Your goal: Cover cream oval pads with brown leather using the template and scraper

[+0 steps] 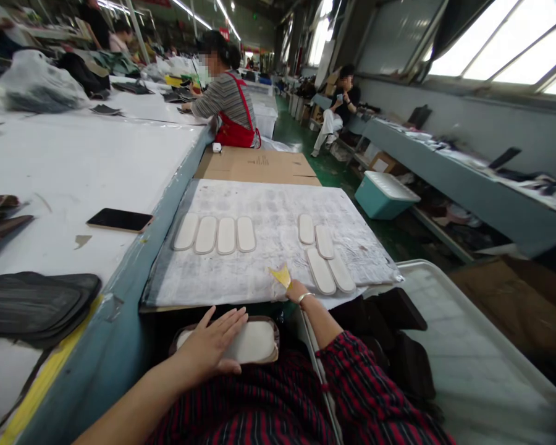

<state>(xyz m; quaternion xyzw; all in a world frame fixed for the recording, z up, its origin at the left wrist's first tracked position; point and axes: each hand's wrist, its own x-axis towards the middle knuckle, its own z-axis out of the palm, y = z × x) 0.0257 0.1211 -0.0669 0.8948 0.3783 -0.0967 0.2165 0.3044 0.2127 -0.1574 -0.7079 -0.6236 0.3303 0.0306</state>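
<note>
My left hand (220, 340) lies with its fingers stretched over a white oval pad (254, 341), which sits in a brown-edged piece (276, 352) on my lap. Over the front edge of the white-covered board (269, 278), my right hand (297, 290) grips a yellow fan-shaped scraper (282, 275); its handle is hidden in the fingers. Several white oval pads stand in a row (226, 236) on the board's left half. More of them lie in a staggered group (321, 270) at the right, just beyond my right hand.
A phone (120, 220) and stacked dark pieces (37, 306) lie on the left table (74, 161). Dark pieces (405, 355) rest in a pale bin (472, 346) at my right. Past a cardboard sheet (259, 164), a person in a red apron (236, 117) works.
</note>
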